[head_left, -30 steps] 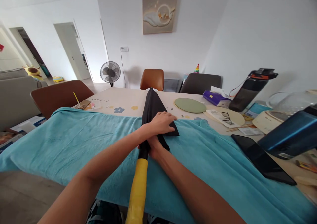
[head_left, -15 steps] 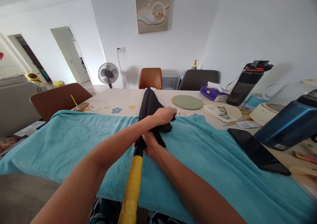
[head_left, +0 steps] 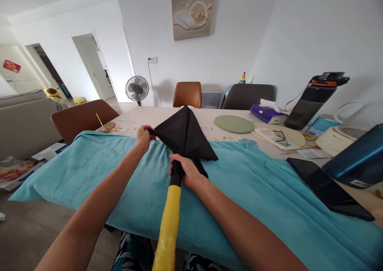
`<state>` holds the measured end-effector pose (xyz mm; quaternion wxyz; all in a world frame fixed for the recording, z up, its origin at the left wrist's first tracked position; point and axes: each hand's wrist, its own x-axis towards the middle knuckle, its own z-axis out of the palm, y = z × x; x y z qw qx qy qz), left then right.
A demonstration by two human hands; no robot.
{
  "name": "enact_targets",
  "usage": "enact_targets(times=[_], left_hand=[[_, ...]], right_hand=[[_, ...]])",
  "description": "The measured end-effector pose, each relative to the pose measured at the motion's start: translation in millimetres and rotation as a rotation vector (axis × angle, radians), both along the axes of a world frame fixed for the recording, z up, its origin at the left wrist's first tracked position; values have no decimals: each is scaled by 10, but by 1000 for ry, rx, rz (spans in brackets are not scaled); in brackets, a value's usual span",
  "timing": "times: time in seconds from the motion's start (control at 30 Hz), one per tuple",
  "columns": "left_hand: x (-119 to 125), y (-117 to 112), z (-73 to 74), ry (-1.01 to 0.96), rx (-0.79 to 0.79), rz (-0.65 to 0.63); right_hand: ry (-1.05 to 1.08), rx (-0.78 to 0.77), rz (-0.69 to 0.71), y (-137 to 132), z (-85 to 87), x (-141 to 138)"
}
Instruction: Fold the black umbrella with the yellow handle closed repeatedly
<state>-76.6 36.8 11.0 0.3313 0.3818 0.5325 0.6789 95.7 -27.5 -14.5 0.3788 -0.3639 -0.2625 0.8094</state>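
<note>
A folded black umbrella [head_left: 184, 135] with a yellow handle [head_left: 169, 227] lies lengthwise on a turquoise towel [head_left: 89, 175] spread over the table. My left hand [head_left: 144, 137] pinches the left corner of one black canopy panel and holds it stretched out to the left. My right hand [head_left: 187, 171] is closed around the umbrella's shaft just above the yellow handle, pressing it on the towel. The tip of the umbrella points away from me toward an orange chair [head_left: 187, 94].
To the right lie a black tablet [head_left: 326, 189], a blue appliance [head_left: 357, 159], glasses on papers [head_left: 277, 135], a green round mat [head_left: 234, 123], a purple tissue box [head_left: 266, 113] and a dark bottle [head_left: 312, 103]. A brown chair [head_left: 80, 117] stands left; a fan [head_left: 137, 89] behind.
My left hand left the bunched fabric at the middle and pulled one panel out to the left, spreading it into a triangle. My right hand stayed on the shaft.
</note>
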Motion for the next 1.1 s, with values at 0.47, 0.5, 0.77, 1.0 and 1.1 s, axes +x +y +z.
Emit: enact_targets(times=[0.47,0.5,0.77,1.0,1.1], left_hand=[[-209,-108,-327,-350,2,16],[-217,-113,-326,-338,21,12],[-233,-162,-253,-292,78,31],[-245,-159,-294,-120,17,50],[-292,-143,-340,-40,-52,81]], right_hand=[[29,-75,-13,7,70,19],[22,-77,-9,6,75,21],[-32,-69,21,-2,82,14],[-54,-81,4,46,30,13],[-61,-99,20,57,37,22]])
